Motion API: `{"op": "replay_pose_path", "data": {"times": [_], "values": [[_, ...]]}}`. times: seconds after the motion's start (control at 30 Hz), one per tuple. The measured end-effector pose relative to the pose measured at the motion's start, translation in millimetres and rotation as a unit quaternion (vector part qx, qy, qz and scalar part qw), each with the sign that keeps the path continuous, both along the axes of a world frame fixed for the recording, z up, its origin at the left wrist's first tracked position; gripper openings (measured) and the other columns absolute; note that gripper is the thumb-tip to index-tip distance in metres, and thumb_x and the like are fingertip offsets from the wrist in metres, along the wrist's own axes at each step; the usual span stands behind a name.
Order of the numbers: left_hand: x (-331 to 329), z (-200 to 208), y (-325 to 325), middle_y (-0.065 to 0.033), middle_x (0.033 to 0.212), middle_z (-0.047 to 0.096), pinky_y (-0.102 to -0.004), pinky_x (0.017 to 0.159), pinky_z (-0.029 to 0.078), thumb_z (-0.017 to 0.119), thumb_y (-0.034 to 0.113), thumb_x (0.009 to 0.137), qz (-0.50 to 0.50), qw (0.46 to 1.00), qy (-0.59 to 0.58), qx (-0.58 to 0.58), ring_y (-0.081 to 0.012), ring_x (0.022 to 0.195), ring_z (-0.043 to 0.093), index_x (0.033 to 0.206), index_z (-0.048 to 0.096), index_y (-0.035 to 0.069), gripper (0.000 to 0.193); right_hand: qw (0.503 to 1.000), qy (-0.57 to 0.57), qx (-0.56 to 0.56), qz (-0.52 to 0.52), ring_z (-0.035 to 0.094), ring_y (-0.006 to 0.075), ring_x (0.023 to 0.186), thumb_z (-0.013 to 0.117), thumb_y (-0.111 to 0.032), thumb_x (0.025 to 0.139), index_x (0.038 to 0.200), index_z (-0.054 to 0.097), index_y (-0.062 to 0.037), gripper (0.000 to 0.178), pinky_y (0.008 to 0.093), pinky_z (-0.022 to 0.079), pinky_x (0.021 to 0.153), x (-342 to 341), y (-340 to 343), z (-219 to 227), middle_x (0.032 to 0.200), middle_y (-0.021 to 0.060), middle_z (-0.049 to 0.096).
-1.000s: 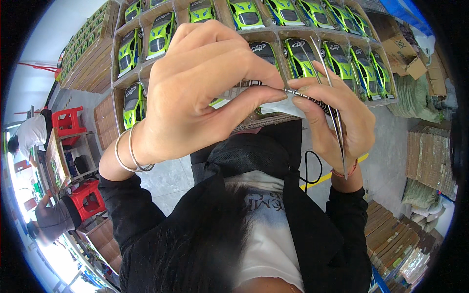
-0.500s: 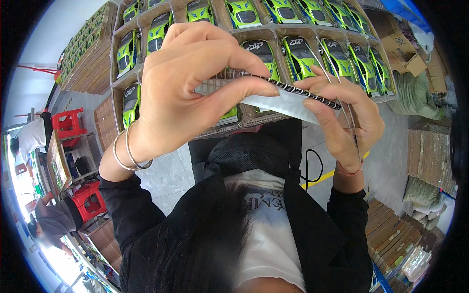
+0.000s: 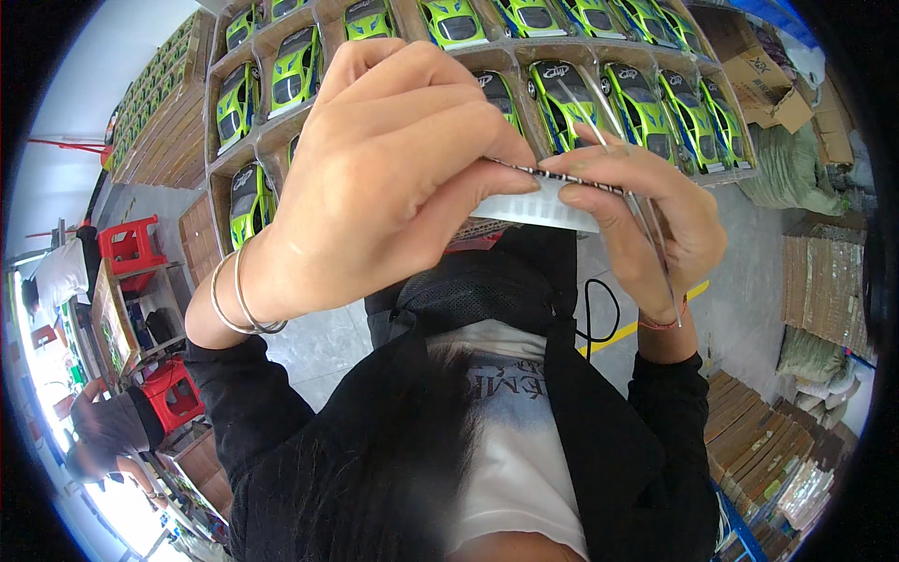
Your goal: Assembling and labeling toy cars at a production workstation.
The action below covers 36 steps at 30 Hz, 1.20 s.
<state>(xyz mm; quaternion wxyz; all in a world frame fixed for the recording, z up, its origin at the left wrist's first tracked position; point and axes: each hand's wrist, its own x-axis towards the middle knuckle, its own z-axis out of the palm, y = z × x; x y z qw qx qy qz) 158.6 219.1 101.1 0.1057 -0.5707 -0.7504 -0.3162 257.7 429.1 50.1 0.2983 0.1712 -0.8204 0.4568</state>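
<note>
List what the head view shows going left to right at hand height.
Red plastic stool → silver bangles → left hand → thin pale strip pinched in both hands → right hand → stacked flat cardboard.

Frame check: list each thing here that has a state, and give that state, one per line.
left hand: raised, fingers pinching the strip's left end.
right hand: raised, gripping the strip's right end, tweezers tucked in.
white strip: held level between both hands.
tweezers: tips close together, not gripping anything visible.
green toy cars: seated one per tray compartment.
red stools: standing on the floor, unoccupied.
</note>
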Motion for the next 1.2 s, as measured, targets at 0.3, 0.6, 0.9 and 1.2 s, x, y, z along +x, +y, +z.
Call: {"op": "replay_pose_path", "data": {"times": [0.3,0.6,0.9,1.2], "values": [[-4.4,-5.6,-2.7,-0.0028,0.079,0.066,-0.0343,0.085,0.04,0.081,0.006,0.07,0.0,1.0,-0.018,-0.012,-0.0222,0.087,0.061,0.087,0.073,0.008,0.019,0.996,0.064,0.048,-0.031,0.072,0.0272,0.075,0.083,-0.005,0.074,0.096,0.071,-0.0055,0.024,0.0377,0.059,0.079,0.8,-7.3,-2.0,0.08,0.0079,0.072],[-4.2,-5.0,2.4,-0.0018,0.077,0.064,-0.0338,0.083,0.04,0.083,0.005,0.066,-0.033,0.999,0.006,0.039,-0.0229,0.085,0.061,0.085,0.073,0.008,0.021,0.994,0.081,0.073,-0.017,0.067,0.026,0.065,0.081,-0.011,0.077,0.096,0.069,-0.0062,0.023,0.0378,0.059,0.077,-1.5,-8.7,2.5,0.076,0.0084,0.071],[-1.1,-6.5,0.0,-0.0019,0.078,0.063,-0.0323,0.082,0.04,0.083,0.005,0.068,-0.023,1.0,-0.009,0.014,-0.0207,0.085,0.062,0.085,0.073,0.008,0.02,0.996,0.085,0.015,0.01,0.071,0.0267,0.072,0.083,-0.005,0.074,0.098,0.07,-0.0045,0.028,0.0304,0.057,0.067,-6.5,-14.7,-2.0,0.082,0.0104,0.072],[0.7,-5.9,-2.0,-0.0023,0.079,0.066,-0.0326,0.083,0.041,0.084,0.008,0.068,0.01,0.999,-0.034,0.008,-0.0215,0.087,0.062,0.083,0.074,0.009,0.018,0.994,0.097,0.056,-0.016,0.072,0.0279,0.077,0.083,-0.002,0.074,0.097,0.071,-0.0042,0.026,0.0345,0.058,0.074,-7.0,-10.6,-7.7,0.082,0.0096,0.072]]}}
